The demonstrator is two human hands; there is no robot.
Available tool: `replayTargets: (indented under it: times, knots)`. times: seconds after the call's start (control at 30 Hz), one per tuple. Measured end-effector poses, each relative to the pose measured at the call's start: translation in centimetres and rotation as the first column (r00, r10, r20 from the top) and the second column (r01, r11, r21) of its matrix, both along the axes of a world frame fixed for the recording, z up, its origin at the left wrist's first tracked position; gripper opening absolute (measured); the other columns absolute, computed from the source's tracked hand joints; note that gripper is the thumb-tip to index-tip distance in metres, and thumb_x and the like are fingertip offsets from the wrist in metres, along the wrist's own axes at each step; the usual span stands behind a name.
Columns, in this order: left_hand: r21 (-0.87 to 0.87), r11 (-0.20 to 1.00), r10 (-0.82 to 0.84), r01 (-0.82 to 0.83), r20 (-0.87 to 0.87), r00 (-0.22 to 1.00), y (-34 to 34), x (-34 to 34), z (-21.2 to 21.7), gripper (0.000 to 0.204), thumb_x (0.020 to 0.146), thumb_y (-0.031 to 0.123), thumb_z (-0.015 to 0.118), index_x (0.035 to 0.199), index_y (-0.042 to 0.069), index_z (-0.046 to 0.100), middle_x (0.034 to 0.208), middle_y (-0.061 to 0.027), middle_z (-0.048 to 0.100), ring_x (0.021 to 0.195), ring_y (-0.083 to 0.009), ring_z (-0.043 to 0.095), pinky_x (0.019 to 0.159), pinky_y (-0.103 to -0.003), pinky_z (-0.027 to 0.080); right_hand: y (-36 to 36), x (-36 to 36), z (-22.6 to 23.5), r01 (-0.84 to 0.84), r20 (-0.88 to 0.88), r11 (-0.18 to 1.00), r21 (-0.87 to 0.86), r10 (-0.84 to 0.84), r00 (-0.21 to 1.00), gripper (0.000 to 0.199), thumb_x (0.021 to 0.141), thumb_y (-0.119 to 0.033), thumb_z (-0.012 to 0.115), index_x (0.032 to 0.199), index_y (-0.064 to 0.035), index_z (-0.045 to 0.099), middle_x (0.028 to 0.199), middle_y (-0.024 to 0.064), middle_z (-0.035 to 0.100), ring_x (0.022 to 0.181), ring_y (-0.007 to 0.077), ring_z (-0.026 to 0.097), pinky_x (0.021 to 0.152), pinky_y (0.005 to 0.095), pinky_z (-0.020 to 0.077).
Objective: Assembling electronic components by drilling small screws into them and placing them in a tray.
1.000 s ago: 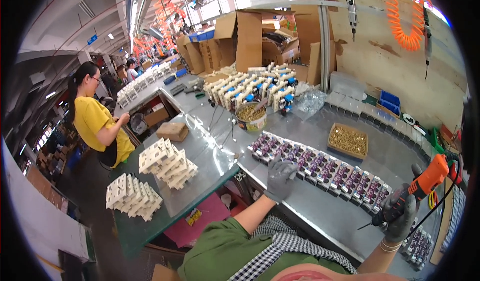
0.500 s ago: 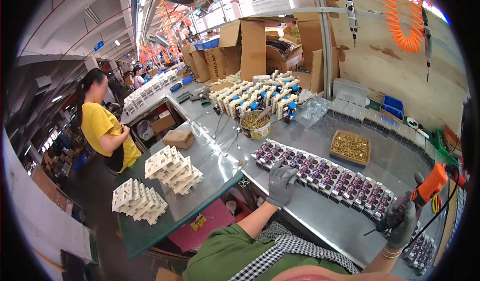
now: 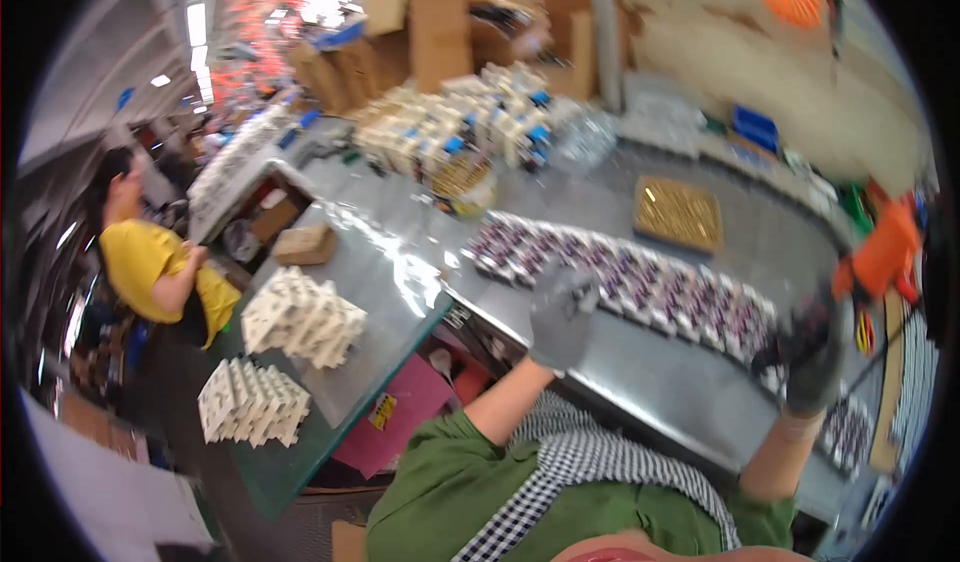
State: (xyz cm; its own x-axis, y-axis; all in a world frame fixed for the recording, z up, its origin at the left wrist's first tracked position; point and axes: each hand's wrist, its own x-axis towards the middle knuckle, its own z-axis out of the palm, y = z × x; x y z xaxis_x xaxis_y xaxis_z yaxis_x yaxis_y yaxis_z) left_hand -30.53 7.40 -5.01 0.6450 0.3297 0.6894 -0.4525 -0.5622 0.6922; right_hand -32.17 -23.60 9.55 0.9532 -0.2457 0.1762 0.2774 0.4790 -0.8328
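— What is nearest to me?

— My two gloved hands over the steel worktop [image 3: 640, 382]. My left hand [image 3: 560, 317] hovers at the near edge of the long row of purple-and-white parts [image 3: 640, 282]. Its fingers [image 3: 583, 284] look loosely curled, pinching nothing I can make out, though the blur stops me being sure.

— And the right?

— My right hand [image 3: 812, 354] sits further right, its fingers wrapped tight round the dark grip of an orange power screwdriver [image 3: 880, 254], which tilts up and to the right above the row's right end.

— Anything on the left side?

— Two stacks of white cardboard dividers [image 3: 300, 317] on the green-edged side table [image 3: 290, 462], one nearer, one just beyond it. A small yellow label [image 3: 381, 412] hangs below that table's near edge, beside a pink sheet [image 3: 405, 417]. Further along lies a small brown carton [image 3: 305, 245].

— Past the row?

— A square tray of brass-coloured pieces [image 3: 678, 214] lies just beyond it. Farther off stand white boxes with blue patches [image 3: 470, 127], crowded together, then tall brown cartons [image 3: 430, 22] at the back. A blue bin [image 3: 755, 127] sits far right. A person in a yellow top [image 3: 150, 267] stands well off to the left.
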Motion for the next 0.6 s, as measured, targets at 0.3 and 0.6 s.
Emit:
replayTargets:
  times: [0.3,0.6]
  knots:
    - [-0.211,0.855,-0.473,0.474,0.058,0.879,-3.9,1.1,4.0,0.033,0.086,-0.003,0.073,0.117,0.005,0.068,0.097,-0.0028,0.075,0.093,-0.0135,0.071,0.124,-0.050,0.027,7.2,2.8,3.1,0.249,0.176,0.931,-0.267,-0.207,0.962,0.049,0.104,-0.042,0.055,0.138,-0.0067,0.056,0.121,0.0102,0.067,0.106,0.0290,0.070,0.081,0.0531,0.0628]
    - [-0.250,0.847,-0.484,0.470,0.002,0.875,-4.0,1.4,2.6,0.036,0.085,0.002,0.075,0.120,0.001,0.068,0.092,-0.0067,0.078,0.103,-0.0187,0.070,0.123,-0.051,0.028,7.0,6.1,2.9,0.197,0.239,0.891,-0.410,-0.103,0.965,0.048,0.101,-0.042,0.060,0.133,-0.0064,0.056,0.109,0.0093,0.067,0.095,0.0256,0.070,0.075,0.0474,0.0618]
